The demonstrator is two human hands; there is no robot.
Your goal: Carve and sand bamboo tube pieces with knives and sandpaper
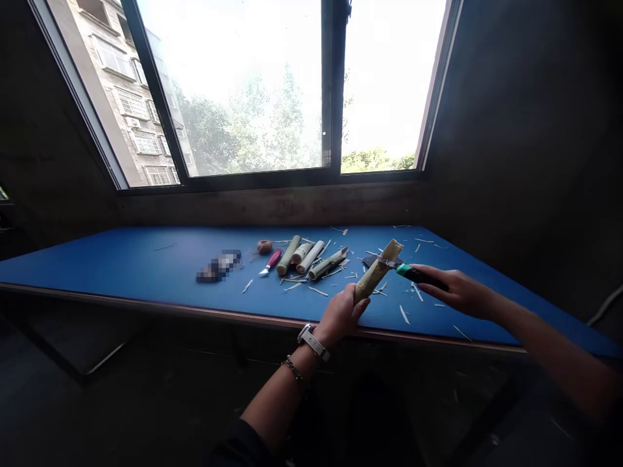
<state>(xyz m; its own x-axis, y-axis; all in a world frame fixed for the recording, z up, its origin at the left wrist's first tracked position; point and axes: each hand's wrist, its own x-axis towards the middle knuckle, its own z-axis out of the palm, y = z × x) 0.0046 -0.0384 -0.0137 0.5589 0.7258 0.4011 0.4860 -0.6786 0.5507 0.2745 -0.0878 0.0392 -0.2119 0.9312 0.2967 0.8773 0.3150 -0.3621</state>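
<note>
Above the near edge of the blue surface (146, 272), the left hand (341, 314) has its grip closed round the lower end of the bamboo (372, 277), and the right hand (460, 292) has its own round the knife (413, 275), blade at the upper part. The bamboo looks light and stiff, smooth enough to slip and likely to splinter where cut, so the lower end, clear of the blade, seems the best hold. Beyond, leftward, lie shavings (318, 292), a red knife (275, 259), tubes (309, 257) and a twine ball (264, 246).
</note>
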